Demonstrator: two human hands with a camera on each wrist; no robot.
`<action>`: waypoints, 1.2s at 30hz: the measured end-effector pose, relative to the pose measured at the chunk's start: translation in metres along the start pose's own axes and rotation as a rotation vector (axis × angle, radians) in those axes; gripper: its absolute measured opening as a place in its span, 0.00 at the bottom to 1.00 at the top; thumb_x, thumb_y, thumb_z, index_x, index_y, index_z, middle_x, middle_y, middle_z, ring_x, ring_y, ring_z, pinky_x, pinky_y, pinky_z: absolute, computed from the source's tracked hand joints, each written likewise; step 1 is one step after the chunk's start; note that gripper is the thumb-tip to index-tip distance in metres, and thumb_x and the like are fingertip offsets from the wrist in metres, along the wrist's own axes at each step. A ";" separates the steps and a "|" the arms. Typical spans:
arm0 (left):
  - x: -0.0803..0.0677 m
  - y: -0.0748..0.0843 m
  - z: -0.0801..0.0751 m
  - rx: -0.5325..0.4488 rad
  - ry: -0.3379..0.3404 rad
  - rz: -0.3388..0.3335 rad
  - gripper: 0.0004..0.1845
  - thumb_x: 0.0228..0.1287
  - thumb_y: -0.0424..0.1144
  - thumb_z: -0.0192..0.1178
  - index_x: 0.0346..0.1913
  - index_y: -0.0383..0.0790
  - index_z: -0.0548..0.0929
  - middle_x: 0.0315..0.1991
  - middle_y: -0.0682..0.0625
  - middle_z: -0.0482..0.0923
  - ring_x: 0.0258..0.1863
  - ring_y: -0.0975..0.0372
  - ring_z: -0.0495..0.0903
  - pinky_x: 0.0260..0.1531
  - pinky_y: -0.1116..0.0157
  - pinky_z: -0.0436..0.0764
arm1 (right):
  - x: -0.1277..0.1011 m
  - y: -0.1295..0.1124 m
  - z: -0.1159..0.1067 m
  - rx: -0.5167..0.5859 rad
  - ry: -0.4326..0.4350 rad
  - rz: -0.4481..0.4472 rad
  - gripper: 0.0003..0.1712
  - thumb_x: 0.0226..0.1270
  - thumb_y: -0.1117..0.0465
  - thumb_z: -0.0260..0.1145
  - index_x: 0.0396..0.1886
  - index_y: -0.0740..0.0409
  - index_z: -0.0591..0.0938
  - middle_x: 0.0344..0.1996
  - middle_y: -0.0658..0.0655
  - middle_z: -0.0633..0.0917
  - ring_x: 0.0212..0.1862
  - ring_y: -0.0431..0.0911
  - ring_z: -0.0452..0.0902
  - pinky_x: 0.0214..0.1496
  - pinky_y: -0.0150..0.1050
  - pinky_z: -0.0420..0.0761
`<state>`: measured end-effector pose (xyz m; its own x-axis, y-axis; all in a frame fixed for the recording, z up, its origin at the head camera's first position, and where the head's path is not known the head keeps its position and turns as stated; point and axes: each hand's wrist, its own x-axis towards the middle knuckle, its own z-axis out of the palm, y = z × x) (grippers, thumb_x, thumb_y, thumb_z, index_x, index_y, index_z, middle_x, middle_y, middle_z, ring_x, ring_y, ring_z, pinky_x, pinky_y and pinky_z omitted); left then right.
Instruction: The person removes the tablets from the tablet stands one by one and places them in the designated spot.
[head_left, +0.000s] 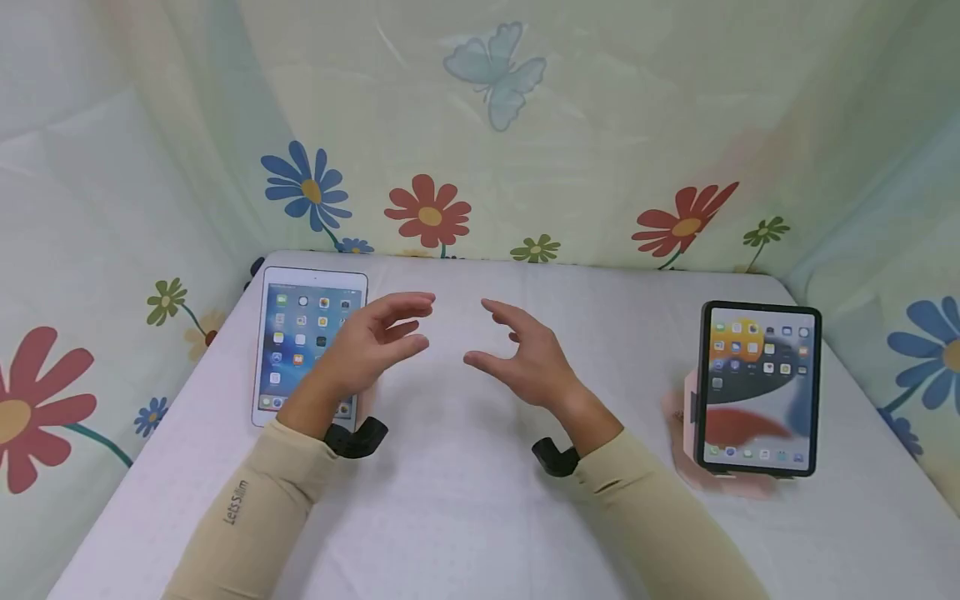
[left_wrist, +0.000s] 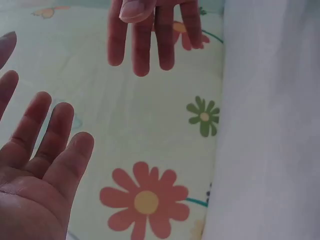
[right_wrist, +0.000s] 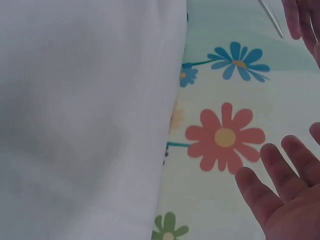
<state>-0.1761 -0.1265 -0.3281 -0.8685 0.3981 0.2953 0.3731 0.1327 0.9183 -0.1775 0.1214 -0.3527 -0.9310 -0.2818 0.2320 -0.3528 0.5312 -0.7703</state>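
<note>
Both hands hover above the middle of the white table (head_left: 465, 517), palms facing, fingers loosely spread, apart and holding nothing. The left hand (head_left: 371, 346) hangs just over the white tablet (head_left: 300, 333) lying at far left. The right hand (head_left: 525, 358) is well apart from the black tablet (head_left: 757, 387) propped upright at right.

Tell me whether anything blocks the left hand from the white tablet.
Nothing visible does. The left hand hovers open just above the white tablet, overlapping its right edge in the head view; the table between shows no other object.
</note>
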 end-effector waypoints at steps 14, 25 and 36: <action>-0.019 0.005 -0.037 0.094 0.078 -0.057 0.25 0.68 0.29 0.63 0.66 0.34 0.74 0.64 0.42 0.72 0.63 0.51 0.72 0.57 0.69 0.75 | 0.017 -0.011 0.032 0.109 -0.140 -0.071 0.41 0.63 0.53 0.75 0.73 0.54 0.70 0.71 0.51 0.70 0.68 0.49 0.69 0.65 0.50 0.74; -0.031 0.010 -0.083 0.197 0.241 -0.042 0.21 0.69 0.31 0.63 0.64 0.36 0.78 0.59 0.53 0.76 0.60 0.56 0.75 0.51 0.75 0.77 | 0.025 -0.018 0.038 0.049 -0.324 -0.086 0.46 0.62 0.50 0.75 0.77 0.48 0.66 0.76 0.47 0.62 0.75 0.42 0.56 0.71 0.49 0.66; -0.042 -0.004 -0.121 0.256 0.334 -0.085 0.23 0.71 0.32 0.61 0.68 0.41 0.76 0.66 0.50 0.71 0.65 0.53 0.69 0.55 0.76 0.74 | 0.035 -0.025 0.051 0.070 -0.317 -0.058 0.45 0.62 0.52 0.76 0.76 0.48 0.67 0.73 0.48 0.67 0.70 0.46 0.66 0.68 0.48 0.70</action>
<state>-0.1808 -0.2532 -0.3127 -0.9419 0.0654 0.3294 0.3280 0.3897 0.8605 -0.1969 0.0574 -0.3557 -0.8299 -0.5508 0.0885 -0.3868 0.4538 -0.8028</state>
